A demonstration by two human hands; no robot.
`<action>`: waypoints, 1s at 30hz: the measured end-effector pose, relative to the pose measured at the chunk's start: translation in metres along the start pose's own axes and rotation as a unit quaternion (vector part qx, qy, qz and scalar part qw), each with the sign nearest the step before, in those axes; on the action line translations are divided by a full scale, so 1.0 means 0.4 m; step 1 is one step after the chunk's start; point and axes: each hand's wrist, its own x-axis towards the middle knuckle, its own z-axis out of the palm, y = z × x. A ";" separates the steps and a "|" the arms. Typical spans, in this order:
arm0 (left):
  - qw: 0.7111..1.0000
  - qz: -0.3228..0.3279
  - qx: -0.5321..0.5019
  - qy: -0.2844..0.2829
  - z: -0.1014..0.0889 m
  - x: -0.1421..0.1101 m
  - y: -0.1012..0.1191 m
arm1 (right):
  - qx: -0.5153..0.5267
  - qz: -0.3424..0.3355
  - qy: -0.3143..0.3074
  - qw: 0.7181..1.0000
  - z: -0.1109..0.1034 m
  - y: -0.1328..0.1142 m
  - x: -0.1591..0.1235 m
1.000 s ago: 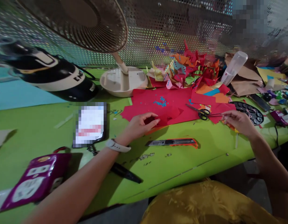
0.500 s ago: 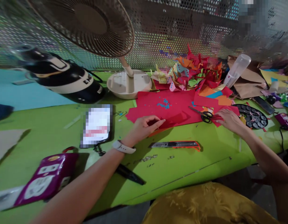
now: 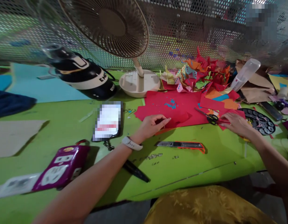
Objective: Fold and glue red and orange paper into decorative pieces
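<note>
My left hand [image 3: 151, 127], wearing a white watch [image 3: 132, 143], rests at the near edge of a red paper sheet [image 3: 153, 104]. Its thumb and forefinger are pinched; whatever is between them blends into the red sheet. Small blue bits [image 3: 171, 104] lie scattered on that sheet. My right hand [image 3: 237, 125] is lowered over red paper pieces [image 3: 237, 114] at the sheet's right, fingers closed on a red piece. Touching distance from those fingers are black-handled scissors [image 3: 212, 119], blades pointing left. Between my hands and me lies an orange-edged box cutter [image 3: 183, 145].
A heap of coloured paper scraps [image 3: 200, 73] and a clear bottle [image 3: 248, 73] stand behind. Further left are a fan [image 3: 139, 85], a black flask [image 3: 88, 79], a phone [image 3: 108, 121], a purple pack [image 3: 62, 165] and a black marker [image 3: 137, 171]. A round black palette [image 3: 262, 123] sits right.
The view has swung left, so everything appears further right. Both hands keep nearly the same places and poses over the red paper.
</note>
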 end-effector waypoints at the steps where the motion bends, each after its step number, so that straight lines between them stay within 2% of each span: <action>1: 1.000 0.000 0.001 0.002 0.000 0.000 0.000 | -0.001 -0.004 -0.007 1.000 0.005 -0.002 0.001; 4: 1.000 -0.006 0.003 0.002 0.001 0.001 0.000 | 0.004 -0.014 -0.026 1.000 0.013 -0.010 0.000; 7: 1.000 -0.009 0.002 0.001 0.001 0.000 0.001 | 0.006 0.020 0.001 1.000 -0.006 -0.019 -0.030; 10: 1.000 -0.013 -0.005 -0.004 0.000 0.000 0.002 | -0.014 0.101 0.044 0.994 -0.047 -0.020 -0.108; 13: 1.000 -0.022 -0.019 -0.005 -0.001 0.001 0.003 | -0.076 0.220 0.081 0.969 -0.074 0.000 -0.210; 16: 0.999 -0.035 -0.039 0.008 -0.003 0.001 0.007 | -0.128 0.262 0.060 0.955 -0.062 0.042 -0.290; 18: 0.998 -0.041 -0.043 0.019 -0.007 0.000 0.012 | -0.150 0.226 0.048 0.961 -0.038 0.072 -0.320; 20: 0.998 -0.042 -0.040 0.020 -0.011 -0.001 0.015 | -0.163 0.191 0.070 0.966 -0.014 0.098 -0.337; 23: 0.999 -0.040 -0.023 0.002 -0.018 -0.002 0.014 | -0.185 0.198 0.080 0.959 0.007 0.122 -0.353; 26: 0.999 -0.037 -0.001 -0.014 -0.023 -0.001 0.007 | -0.219 0.217 0.027 0.951 0.007 0.133 -0.361; 30: 0.999 -0.031 0.002 -0.022 -0.025 0.003 0.005 | -0.225 0.187 0.029 0.956 0.002 0.133 -0.349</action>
